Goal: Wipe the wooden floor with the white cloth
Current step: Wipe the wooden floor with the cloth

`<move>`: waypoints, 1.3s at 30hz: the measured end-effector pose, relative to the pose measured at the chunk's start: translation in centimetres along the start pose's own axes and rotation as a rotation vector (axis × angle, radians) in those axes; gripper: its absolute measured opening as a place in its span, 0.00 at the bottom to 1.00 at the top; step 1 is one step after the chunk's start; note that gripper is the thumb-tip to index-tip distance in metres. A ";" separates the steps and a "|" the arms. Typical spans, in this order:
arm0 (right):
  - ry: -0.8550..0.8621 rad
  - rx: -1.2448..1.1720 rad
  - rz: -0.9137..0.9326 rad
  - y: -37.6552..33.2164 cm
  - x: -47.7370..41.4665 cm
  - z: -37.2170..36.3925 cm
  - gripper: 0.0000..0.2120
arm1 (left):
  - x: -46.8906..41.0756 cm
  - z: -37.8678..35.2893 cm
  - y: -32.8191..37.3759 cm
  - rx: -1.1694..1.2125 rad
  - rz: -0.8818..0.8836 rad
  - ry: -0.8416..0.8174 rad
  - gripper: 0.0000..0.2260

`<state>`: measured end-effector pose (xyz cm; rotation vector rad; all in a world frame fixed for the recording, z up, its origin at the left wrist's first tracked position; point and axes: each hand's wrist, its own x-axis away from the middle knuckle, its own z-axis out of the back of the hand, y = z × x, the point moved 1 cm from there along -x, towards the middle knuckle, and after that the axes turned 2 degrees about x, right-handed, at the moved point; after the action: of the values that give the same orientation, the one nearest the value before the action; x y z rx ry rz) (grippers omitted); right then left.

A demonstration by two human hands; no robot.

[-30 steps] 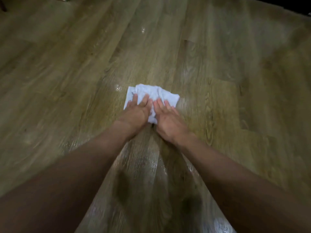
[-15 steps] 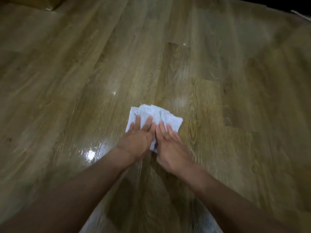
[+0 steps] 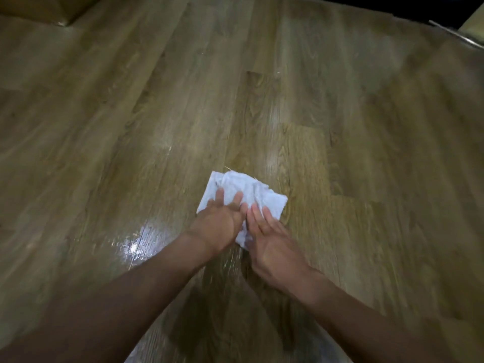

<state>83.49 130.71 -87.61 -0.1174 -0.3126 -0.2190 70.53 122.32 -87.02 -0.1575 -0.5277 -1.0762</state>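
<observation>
Just below the middle of the frame, both hands press flat on the white cloth point(image 3: 243, 191), which lies crumpled on the wooden floor point(image 3: 340, 127). The left hand point(image 3: 218, 221) covers the cloth's near left part, the right hand point(image 3: 272, 242) its near right edge, fingers straight and nearly touching. The cloth's far corners poke out beyond the fingertips. A wet shine point(image 3: 136, 244) sits on the boards just left of the left wrist. Open floor runs on all sides to a dark edge point(image 3: 392, 6) at the upper right.
</observation>
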 end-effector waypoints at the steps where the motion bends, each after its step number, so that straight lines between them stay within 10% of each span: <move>1: 0.006 -0.002 -0.032 0.1 0.3 -0.1 0.30 | -0.2 -0.1 0.0 -0.040 -0.018 0.007 0.25; 9: -0.026 -0.089 -0.135 2.1 -8.3 4.5 0.32 | -4.8 4.3 -2.8 -0.146 0.104 0.073 0.28; 18: -0.020 -0.004 -0.164 2.9 1.1 0.1 0.29 | -1.5 0.1 4.5 -0.303 -0.096 0.024 0.26; 25: -0.064 0.002 -0.123 5.5 -6.0 4.3 0.29 | -3.9 6.7 2.6 -0.538 0.151 0.109 0.18; 39: 0.017 -0.093 -0.186 8.9 1.4 1.0 0.27 | -4.2 2.6 8.4 -0.522 -0.118 0.086 0.22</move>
<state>86.52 139.20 -86.99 -0.1787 -0.2961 -0.4186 75.39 130.63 -85.77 -0.5403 -0.1700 -1.3141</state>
